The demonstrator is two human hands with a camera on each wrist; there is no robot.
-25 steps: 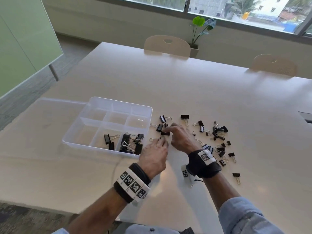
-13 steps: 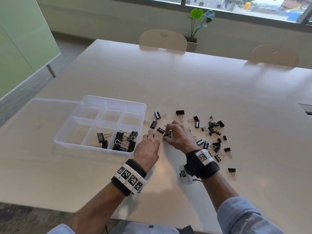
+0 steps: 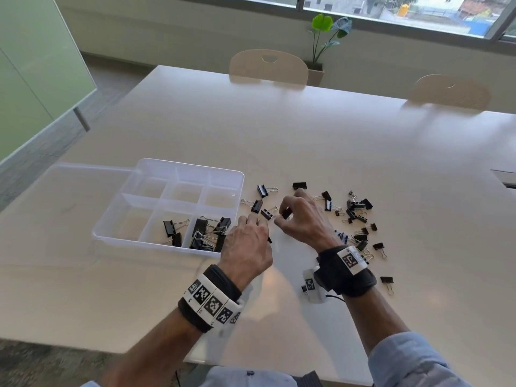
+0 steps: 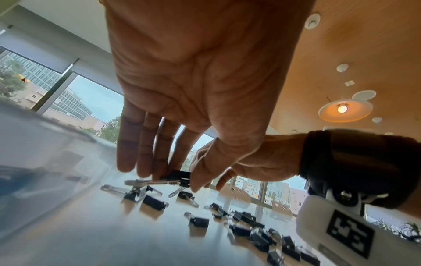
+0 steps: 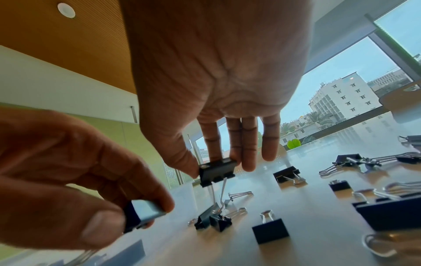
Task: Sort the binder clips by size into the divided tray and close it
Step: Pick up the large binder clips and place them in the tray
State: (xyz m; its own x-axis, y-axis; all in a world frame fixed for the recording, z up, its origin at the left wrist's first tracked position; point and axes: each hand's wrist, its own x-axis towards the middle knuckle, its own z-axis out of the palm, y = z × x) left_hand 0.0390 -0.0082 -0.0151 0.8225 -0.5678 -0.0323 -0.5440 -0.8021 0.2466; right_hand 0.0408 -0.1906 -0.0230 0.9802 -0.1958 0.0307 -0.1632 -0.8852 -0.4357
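The clear divided tray [image 3: 226, 174] lies left of centre on the white table, its lid [image 3: 69, 188] folded open to the left. Black binder clips [image 3: 208, 233] fill two front compartments. Loose clips [image 3: 356, 210] of mixed sizes are scattered to the right of the tray. My right hand [image 3: 283, 216] pinches a medium black clip [image 5: 217, 172] just above the table, thumb against fingers. Beside the tray's front right corner, my left hand [image 3: 261, 230] pinches another black clip [image 4: 181, 178] by its body, its wire handles sticking out.
Three clips [image 3: 262, 191] lie between the tray and my hands. One stray clip [image 3: 386, 280] sits near my right wrist. Two chairs [image 3: 268, 65] and a potted plant [image 3: 324, 37] stand beyond the far table edge. A glass partition runs along the left.
My right hand has lifted a clip off the table and drawn back a little. My left hand has closed on a clip next to it. The camera has tilted slightly.
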